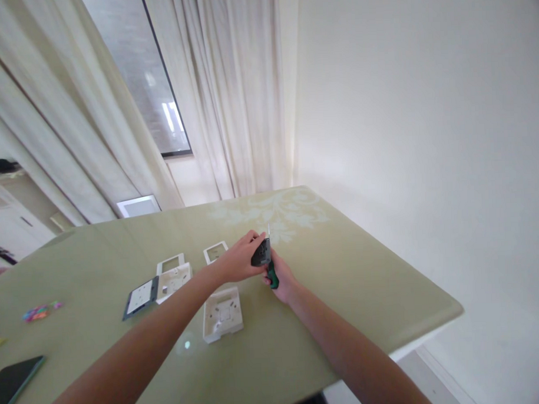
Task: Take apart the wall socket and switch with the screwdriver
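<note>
My left hand [238, 259] is closed on a dark grey rectangular switch or socket module [260, 253], held on edge above the table. Close against its right side, my right hand [284, 278] grips a screwdriver [273, 277] by its green handle. The thin metal shaft points upward, past the module's edge; whether it touches the module I cannot tell. Below my left wrist lies a white square mounting box [223, 314], its hollow side up. Partly behind my left forearm is a white rectangular frame [215, 252].
Left of my arm lie another white box [174, 279], a white frame [170, 263] and a dark-edged white plate [140, 297]. Small colourful pieces [41, 311] and a dark flat device [15, 385] are farther left. The pale green table [365, 287] ends near the wall at right.
</note>
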`<state>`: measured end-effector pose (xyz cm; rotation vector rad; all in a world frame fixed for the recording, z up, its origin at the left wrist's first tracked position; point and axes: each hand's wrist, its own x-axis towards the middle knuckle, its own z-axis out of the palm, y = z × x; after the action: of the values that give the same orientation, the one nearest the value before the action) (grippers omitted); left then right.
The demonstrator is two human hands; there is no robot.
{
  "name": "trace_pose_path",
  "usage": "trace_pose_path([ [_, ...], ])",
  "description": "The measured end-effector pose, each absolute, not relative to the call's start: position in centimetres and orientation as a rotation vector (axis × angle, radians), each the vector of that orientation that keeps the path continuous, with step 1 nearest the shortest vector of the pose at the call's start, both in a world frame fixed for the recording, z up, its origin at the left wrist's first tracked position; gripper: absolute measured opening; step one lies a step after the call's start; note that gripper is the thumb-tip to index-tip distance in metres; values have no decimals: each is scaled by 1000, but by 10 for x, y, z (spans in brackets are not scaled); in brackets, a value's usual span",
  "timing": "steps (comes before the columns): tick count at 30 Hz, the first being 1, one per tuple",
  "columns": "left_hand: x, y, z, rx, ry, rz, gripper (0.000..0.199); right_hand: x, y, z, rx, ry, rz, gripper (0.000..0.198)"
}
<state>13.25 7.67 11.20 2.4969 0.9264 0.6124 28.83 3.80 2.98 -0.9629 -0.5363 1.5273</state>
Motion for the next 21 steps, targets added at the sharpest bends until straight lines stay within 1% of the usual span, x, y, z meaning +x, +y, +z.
trace_pose_path([
  [1, 131, 85, 111, 2526, 960, 571, 75, 289, 38, 31, -979, -528, 1544, 31],
  [2, 129, 95, 109, 2547, 1008, 535, 72, 291, 37, 32, -995, -521, 1550, 31],
  [5, 122, 124, 99, 2570, 1225, 412, 79, 297, 38, 35, -1025, -506, 1533, 32],
  [6, 120, 132, 94, 2567, 1294, 360, 75, 299, 38, 36, -1033, -504, 1526, 33],
  [9, 115, 147, 78, 2549, 1436, 239, 55, 302, 39, 37, -1057, -502, 1497, 31],
  [10, 114, 148, 75, 2543, 1461, 223, 52, 302, 39, 37, -1063, -502, 1488, 30],
  [11, 113, 147, 73, 2537, 1478, 223, 54, 302, 38, 37, -1067, -502, 1478, 30],
  [14, 105, 126, 79, 2520, 1499, 303, 70, 302, 36, 38, -1073, -490, 1449, 27],
  [15, 98, 112, 84, 2516, 1499, 348, 71, 303, 35, 39, -1072, -482, 1437, 26],
  [18, 71, 54, 92, 2529, 1414, 408, 71, 304, 35, 41, -1058, -459, 1407, 25],
  [21, 45, -11, 79, 2520, 1278, 329, 81, 303, 34, 43, -1027, -453, 1398, 29],
])
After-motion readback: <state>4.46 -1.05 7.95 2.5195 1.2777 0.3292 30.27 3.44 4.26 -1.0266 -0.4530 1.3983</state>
